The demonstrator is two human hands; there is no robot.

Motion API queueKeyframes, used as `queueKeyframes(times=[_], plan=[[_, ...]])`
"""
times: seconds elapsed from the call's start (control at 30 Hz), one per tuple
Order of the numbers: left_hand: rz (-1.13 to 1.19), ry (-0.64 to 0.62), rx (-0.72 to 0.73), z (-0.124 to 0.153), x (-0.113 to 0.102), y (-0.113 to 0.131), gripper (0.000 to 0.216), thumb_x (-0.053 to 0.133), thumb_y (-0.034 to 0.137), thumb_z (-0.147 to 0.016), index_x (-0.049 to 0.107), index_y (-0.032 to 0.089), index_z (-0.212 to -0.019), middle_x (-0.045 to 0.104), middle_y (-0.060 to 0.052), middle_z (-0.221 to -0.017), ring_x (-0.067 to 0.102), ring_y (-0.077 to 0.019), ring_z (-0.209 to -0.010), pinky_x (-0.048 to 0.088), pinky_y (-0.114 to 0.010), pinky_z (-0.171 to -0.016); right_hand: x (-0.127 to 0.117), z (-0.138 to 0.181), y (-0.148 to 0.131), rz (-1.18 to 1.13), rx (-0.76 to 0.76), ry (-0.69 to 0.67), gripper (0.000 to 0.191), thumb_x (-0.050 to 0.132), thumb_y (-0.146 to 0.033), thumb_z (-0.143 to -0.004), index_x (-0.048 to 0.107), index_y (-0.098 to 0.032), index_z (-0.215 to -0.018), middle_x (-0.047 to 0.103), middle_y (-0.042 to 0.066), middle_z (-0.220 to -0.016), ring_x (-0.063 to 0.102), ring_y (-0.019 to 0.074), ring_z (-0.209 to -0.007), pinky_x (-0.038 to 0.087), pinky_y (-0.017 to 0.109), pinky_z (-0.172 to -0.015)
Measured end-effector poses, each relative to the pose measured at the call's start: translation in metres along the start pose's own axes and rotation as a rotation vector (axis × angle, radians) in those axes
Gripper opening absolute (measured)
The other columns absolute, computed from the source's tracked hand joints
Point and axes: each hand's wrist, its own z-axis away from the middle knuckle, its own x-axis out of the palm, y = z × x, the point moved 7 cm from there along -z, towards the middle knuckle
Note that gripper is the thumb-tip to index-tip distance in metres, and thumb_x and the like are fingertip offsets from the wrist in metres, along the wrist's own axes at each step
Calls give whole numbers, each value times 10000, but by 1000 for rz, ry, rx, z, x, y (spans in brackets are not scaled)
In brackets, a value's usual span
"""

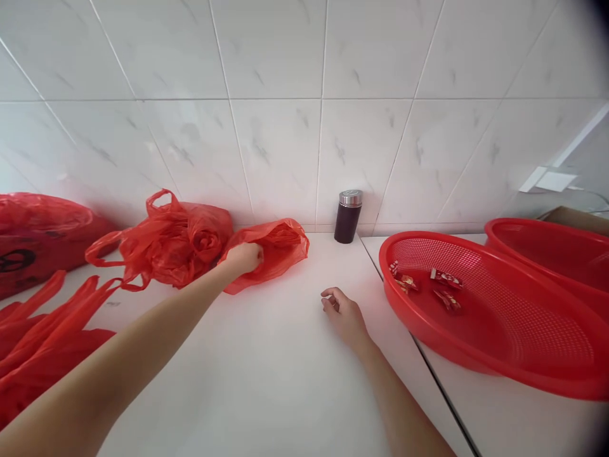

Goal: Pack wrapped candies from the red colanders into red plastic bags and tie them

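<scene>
Left hand (246, 256), centre of the frame, slightly left: fingers curled in and pressed together, at the mouth of the bag; whether they pinch the film cannot be told. Bag (285, 257), at centre, lying on its side on the table (266, 387): thin red plastic, part see-through, mouth wide and turned to the right, edge uneven, a darker red hollow within, fine creases along the walls, a smoother flap lying flat below the wrist. Right hand (346, 314), right of centre: fingers loosely bent, a gap between thumb and forefinger, above or resting on the table, apart from the bag. Bundle (178, 244), left of centre, just beside the bag: crumpled red plastic, loop handles upward and to the left. Shaker (347, 219), upright, right of centre near the wall (276, 57): dark body, silver top. Basket (495, 330), right of frame: red, oval, perforated sides, small red and white packets (447, 279) inside. Second basket (566, 244), right edge, behind the first: red. Sack (52, 238), left edge: red, black printing. Loose plastic (52, 355), lower left: red, handles splayed.
</scene>
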Motion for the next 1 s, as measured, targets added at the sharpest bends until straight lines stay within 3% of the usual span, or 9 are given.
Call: queueKeyframes(times=[0.17, 0.27, 0.33, 0.43, 0.53, 0.6, 0.7, 0.83, 1.0], plan=[[447, 36, 113, 10, -25, 22, 380, 427, 459, -968, 556, 157, -1160, 625, -114, -1180, 639, -214, -1027, 541, -404, -866, -1, 4, -10, 38, -28, 44, 170, 504, -371, -883, 634, -284, -949, 624, -12, -740, 541, 161, -602, 420, 285, -567], [673, -49, 205, 35, -28, 42, 368, 405, 515, -946, 563, 204, -1062, 656, -108, -1121, 649, -219, -1030, 539, -385, -877, -5, 14, -37, 58, -164, 169, 222, 496, -330, -902, 596, -274, -1093, 636, 15, -872, 552, 157, -675, 464, 305, -663], [749, -161, 252, 62, -20, 57, 314, 470, 508, -921, 588, 224, -985, 682, -86, -1019, 665, -219, -971, 545, -388, -856, -1, 22, -53, 24, -237, 207, 349, 537, -321, -890, 531, -284, -1237, 634, 42, -1041, 573, 158, -740, 491, 314, -703], [741, -440, 303, 110, 7, 85, 215, 613, 431, -866, 654, 221, -880, 707, -59, -870, 689, -214, -832, 566, -381, -786, 20, 30, -63, -89, -247, 85, 596, 654, -325, -815, 442, -332, -1372, 563, 60, -1281, 616, 175, -850, 523, 324, -713], [575, -632, 411, 144, 34, 105, 150, 627, 376, -860, 678, 241, -905, 725, -43, -928, 690, -209, -861, 568, -352, -783, 38, 32, -65, -166, -266, -79, 345, 677, -303, -792, 642, -309, -1135, 650, 35, -1107, 637, 203, -880, 528, 336, -743], [373, -449, 465, 137, 35, 102, 201, 553, 391, -901, 648, 263, -1023, 714, -37, -1034, 669, -201, -962, 549, -340, -845, 33, 28, -63, -210, -229, -69, 144, 636, -310, -834, 692, -274, -962, 678, 26, -927, 642, 205, -859, 521, 345, -774], [176, -107, 443, 99, 26, 81, 321, 476, 429, -922, 602, 262, -1167, 660, -69, -1220, 584, -253, -1164, 459, -435, -1001, 9, 19, -58, -404, -90, 30, 181, 603, -373, -877, 689, -243, -968, 691, 51, -984, 650, 205, -914, 526, 352, -807], [116, -9, 373, 60, 22, 61, 280, 540, 401, -860, 658, 232, -1050, 676, -114, -1193, 585, -347, -1155, 421, -547, -998, -13, 12, -57, -724, 47, -22, 250, 646, -430, -844, 669, -230, -992, 692, 60, -1027, 671, 206, -902, 562, 340, -733], [166, 193, 351, 101, 16, 92, 317, 399, 421, -946, 519, 247, -1183, 602, -101, -1279, 555, -266, -1193, 444, -445, -991, -32, 12, -58, -543, 11, 163, 276, 699, -360, -804, 651, -239, -1047, 677, 45, -1096, 658, 194, -1004, 544, 318, -848]])
